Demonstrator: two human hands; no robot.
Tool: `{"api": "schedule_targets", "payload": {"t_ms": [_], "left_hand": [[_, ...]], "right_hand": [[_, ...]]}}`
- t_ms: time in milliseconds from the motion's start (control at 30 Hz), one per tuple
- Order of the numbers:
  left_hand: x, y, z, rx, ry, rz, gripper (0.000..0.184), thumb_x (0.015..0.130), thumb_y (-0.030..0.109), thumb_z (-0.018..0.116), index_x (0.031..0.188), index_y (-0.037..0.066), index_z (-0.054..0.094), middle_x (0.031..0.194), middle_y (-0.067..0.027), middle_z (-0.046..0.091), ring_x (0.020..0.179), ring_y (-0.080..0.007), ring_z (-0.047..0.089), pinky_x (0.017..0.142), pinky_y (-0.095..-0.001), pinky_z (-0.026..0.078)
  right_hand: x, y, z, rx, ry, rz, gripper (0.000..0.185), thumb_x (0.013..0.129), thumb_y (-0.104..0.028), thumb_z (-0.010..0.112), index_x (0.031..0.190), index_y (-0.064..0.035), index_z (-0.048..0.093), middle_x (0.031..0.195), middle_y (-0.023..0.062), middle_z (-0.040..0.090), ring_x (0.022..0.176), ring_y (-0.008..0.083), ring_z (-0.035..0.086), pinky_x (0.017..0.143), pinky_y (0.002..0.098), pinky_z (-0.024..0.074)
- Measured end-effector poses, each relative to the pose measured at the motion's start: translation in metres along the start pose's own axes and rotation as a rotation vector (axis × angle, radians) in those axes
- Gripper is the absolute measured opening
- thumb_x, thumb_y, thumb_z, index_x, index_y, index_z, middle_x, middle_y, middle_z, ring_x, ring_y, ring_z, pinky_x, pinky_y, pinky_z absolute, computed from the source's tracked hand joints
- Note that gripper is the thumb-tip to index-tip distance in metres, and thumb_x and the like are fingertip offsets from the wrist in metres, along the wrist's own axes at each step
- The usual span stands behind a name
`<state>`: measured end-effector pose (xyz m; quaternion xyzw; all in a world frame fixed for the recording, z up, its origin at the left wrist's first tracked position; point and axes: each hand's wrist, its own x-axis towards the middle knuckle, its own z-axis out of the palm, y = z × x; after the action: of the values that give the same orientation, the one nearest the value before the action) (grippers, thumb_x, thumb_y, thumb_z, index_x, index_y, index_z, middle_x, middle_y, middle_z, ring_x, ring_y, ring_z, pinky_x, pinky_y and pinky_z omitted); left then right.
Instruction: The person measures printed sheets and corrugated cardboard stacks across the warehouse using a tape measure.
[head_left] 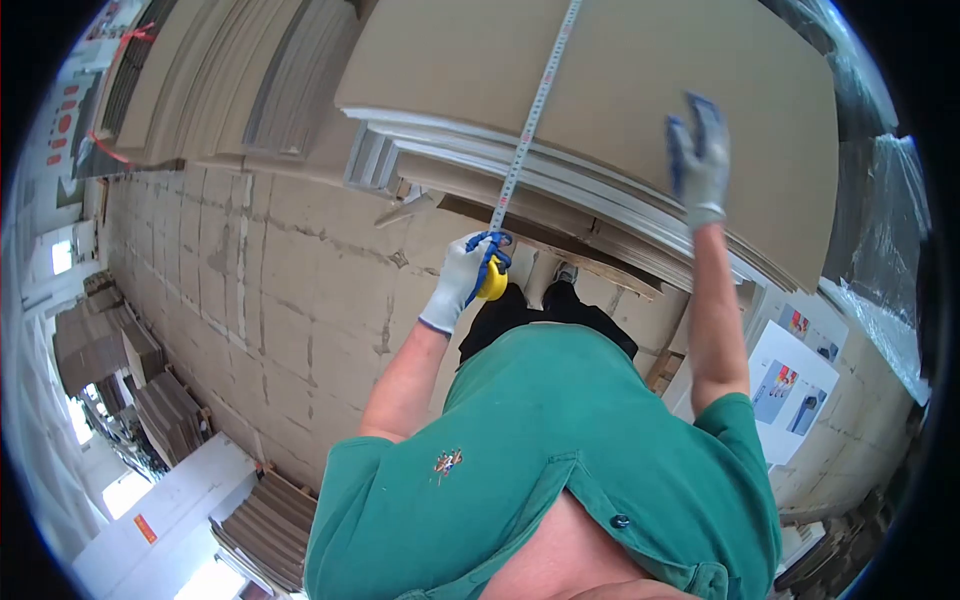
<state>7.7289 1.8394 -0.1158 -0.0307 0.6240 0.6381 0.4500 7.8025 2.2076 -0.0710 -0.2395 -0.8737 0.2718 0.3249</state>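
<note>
Stretching its blade (534, 125) across the stacked cardboard sheets (640, 110), the yellow tape measure (493, 281) sits in the grip of the left hand (464, 272) near the stack's edge. The blurred right hand (704, 170) is over the sheets, fingers spread wide; contact is unclear.

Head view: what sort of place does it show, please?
Probably a warehouse or packing workshop: flat cardboard lies stacked under the tape measure, more stacks stand across the floor, and plastic wrap shows at the right.
</note>
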Motion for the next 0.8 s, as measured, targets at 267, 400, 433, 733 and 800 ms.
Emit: {"api": "schedule_targets", "payload": {"t_ms": [267,400,433,733,800], "left_hand": [[-0.021,0.031,0.009,0.19,0.035,0.099,0.028,0.09,0.017,0.051,0.104,-0.006,0.06,0.073,-0.0092,0.063,0.059,-0.0139,0.058,0.056,-0.025,0.047],[-0.015,0.078,0.012,0.264,-0.062,0.099,0.028,0.09,0.017,0.05,0.104,-0.006,0.06,0.073,-0.0092,0.063,0.056,-0.0129,0.057,0.056,-0.0236,0.047],[-0.014,0.091,0.01,0.302,-0.095,0.093,0.028,0.091,0.017,0.05,0.103,-0.006,0.061,0.074,-0.0094,0.063,0.056,-0.0126,0.057,0.056,-0.0233,0.047],[0.026,0.187,0.021,0.861,-0.495,-0.025,0.021,0.088,0.01,0.051,0.099,-0.003,0.064,0.071,-0.0067,0.063,0.059,-0.0098,0.057,0.054,-0.0224,0.045],[0.04,0.203,0.019,0.971,-0.548,-0.056,0.019,0.087,0.008,0.053,0.096,-0.003,0.066,0.07,-0.005,0.063,0.059,-0.0087,0.057,0.054,-0.0222,0.045]], "right_hand": [[-0.066,0.203,-0.213,-0.738,0.06,0.967,0.103,0.063,-0.067,0.067,0.136,-0.0024,0.034,0.129,0.0225,0.048,0.118,0.0354,0.047,0.101,0.0396,0.0359],[-0.068,0.211,-0.233,-0.395,0.043,0.987,0.095,0.065,-0.059,0.07,0.131,0.002,0.04,0.12,0.0207,0.056,0.109,0.0302,0.056,0.093,0.0366,0.0429],[-0.071,0.214,-0.238,-0.374,0.056,0.988,0.091,0.065,-0.056,0.072,0.13,0.0021,0.042,0.117,0.0203,0.058,0.107,0.0289,0.057,0.092,0.0354,0.0441],[-0.09,0.235,-0.256,-0.295,0.272,0.929,0.067,0.07,-0.029,0.076,0.125,-0.0034,0.051,0.11,0.0127,0.063,0.097,0.021,0.061,0.084,0.0282,0.0471],[-0.1,0.229,-0.263,-0.181,0.32,0.96,0.066,0.07,-0.028,0.076,0.126,-0.0036,0.051,0.113,0.0131,0.061,0.1,0.0214,0.06,0.085,0.0291,0.0466]]}}
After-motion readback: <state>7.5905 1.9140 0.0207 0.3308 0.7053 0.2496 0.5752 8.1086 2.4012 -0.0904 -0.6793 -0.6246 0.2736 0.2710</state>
